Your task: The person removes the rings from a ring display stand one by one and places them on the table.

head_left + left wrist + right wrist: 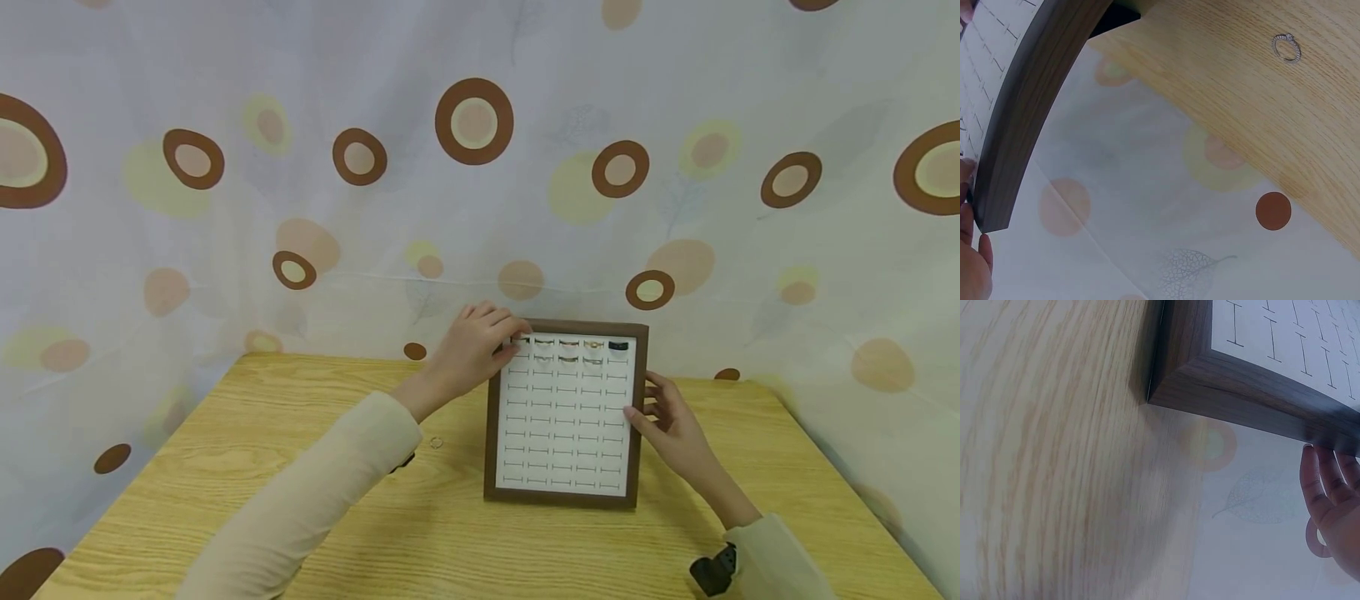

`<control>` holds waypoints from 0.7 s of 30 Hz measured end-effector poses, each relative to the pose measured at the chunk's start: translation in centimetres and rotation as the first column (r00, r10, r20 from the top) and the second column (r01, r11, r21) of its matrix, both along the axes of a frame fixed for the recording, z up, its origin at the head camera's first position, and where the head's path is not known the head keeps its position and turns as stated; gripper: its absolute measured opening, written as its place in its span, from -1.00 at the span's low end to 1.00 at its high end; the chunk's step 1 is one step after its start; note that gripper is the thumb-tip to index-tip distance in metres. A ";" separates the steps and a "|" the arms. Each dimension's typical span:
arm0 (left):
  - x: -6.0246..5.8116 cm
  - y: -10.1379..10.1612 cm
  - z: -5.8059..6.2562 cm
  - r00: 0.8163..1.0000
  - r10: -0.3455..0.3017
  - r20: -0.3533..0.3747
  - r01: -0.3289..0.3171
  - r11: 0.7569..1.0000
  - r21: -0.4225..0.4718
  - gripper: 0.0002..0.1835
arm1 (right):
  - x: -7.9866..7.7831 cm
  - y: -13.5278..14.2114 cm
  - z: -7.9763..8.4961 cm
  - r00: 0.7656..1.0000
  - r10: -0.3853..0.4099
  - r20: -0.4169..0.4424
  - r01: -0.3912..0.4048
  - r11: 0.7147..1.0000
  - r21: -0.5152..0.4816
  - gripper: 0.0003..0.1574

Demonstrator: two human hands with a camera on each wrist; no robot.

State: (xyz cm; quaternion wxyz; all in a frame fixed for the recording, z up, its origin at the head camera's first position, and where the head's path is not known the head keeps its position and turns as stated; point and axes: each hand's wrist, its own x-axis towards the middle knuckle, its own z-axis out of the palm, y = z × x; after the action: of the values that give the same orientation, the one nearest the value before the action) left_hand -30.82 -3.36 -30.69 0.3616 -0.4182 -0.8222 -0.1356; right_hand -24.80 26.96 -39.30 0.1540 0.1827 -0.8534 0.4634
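A brown-framed ring display board stands leaning back on the table, its white face slotted in rows. Several gold and silver rings and a black ring sit in the top two rows. At the upper left corner, my left hand pinches a small dark ring at the first slot, mostly covered by thumb and fingers. My right hand grips the right side of the frame, thumb on the front and fingers at the edge and behind. A silver ring with a raised stone lies on the table left of the board.
The wooden table ends at the back against a patterned cloth that also hangs along both sides. A black strap device shows at the right wrist.
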 end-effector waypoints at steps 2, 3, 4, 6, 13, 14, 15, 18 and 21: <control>0.0 0.0 0.1 1.000 0.002 0.005 -0.002 1.000 -0.006 -0.81 | 0.0 0.0 0.0 1.000 -0.002 -0.001 0.002 1.000 0.003 -0.25; 0.0 0.0 0.1 1.000 0.001 0.007 -0.001 1.000 -0.009 -0.81 | 0.0 0.0 0.0 1.000 0.000 -0.001 0.000 1.000 0.002 -0.26; 0.0 0.0 0.2 1.000 0.001 0.010 -0.001 1.000 -0.011 -0.81 | 0.0 0.0 0.0 1.000 0.001 -0.003 -0.001 1.000 0.002 -0.26; 0.0 0.0 0.3 1.000 -0.003 0.013 0.003 1.000 -0.015 -0.80 | -0.1 0.0 0.0 1.000 0.009 -0.009 -0.009 1.000 -0.006 -0.27; 0.1 0.0 0.7 0.999 -0.016 0.044 0.017 1.000 -0.025 -0.79 | -0.1 0.0 0.0 0.999 0.021 -0.025 -0.021 1.000 -0.014 -0.28; 0.1 0.0 0.7 0.999 -0.019 0.049 0.020 0.999 -0.026 -0.79 | -0.1 0.0 0.0 0.999 0.019 -0.025 -0.020 1.000 -0.012 -0.28; 0.0 0.0 0.7 0.998 -0.023 0.052 0.024 0.999 -0.026 -0.79 | -0.1 0.0 0.0 1.000 0.019 -0.025 -0.019 1.000 -0.009 -0.28; 0.0 -0.1 0.8 0.998 -0.044 0.053 0.045 0.999 -0.024 -0.79 | 0.0 0.0 0.0 1.000 0.020 -0.022 -0.020 1.000 -0.010 -0.28; -0.2 -0.1 0.8 0.996 -0.069 0.050 0.070 0.997 -0.019 -0.79 | 0.0 0.0 0.0 1.000 0.021 -0.023 -0.022 1.000 -0.011 -0.28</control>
State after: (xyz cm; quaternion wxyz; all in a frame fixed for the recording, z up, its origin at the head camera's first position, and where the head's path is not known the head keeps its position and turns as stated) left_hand -30.97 -3.47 -29.88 0.3318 -0.4468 -0.8172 -0.1500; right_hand -24.80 26.94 -39.26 0.1598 0.1963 -0.8469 0.4676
